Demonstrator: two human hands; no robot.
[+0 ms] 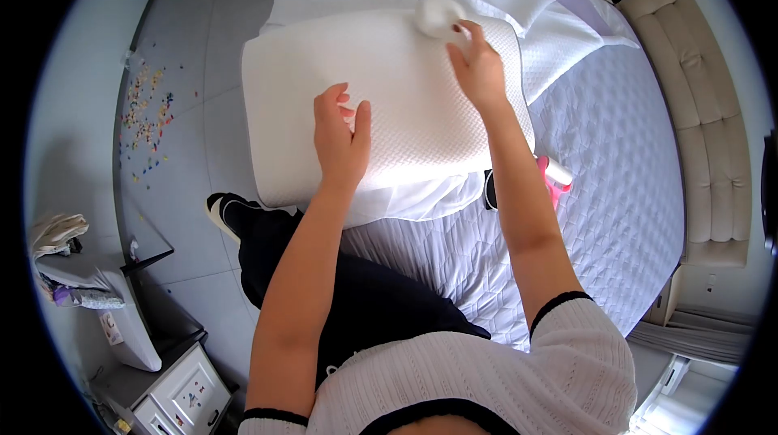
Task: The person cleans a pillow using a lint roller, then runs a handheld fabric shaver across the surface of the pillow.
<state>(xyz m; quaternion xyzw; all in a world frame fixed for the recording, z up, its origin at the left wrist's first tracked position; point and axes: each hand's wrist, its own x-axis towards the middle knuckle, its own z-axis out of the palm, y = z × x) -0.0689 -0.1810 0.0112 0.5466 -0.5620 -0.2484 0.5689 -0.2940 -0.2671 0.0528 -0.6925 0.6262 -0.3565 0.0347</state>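
Observation:
A large white textured pillow (389, 54) lies across the bed in front of me. Over its near left part is my left hand (339, 131), empty, with the fingers loosely bent and the thumb apart. My right hand (480, 70) is above the pillow's far right part, thumb and fingers apart. Just beyond its fingertips is a round, soft-looking white object (438, 15), somewhat blurred; whether the fingertips touch it is hard to tell. White cloth (421, 198) shows under the pillow's near edge.
Grey quilted bedding (616, 151) covers the bed, with a pink and white item (556, 179) by my right forearm. A padded headboard (697, 103) stands at right. Small colourful pieces (147, 115) are scattered on the floor at left, and a white cabinet (190, 390) stands lower left.

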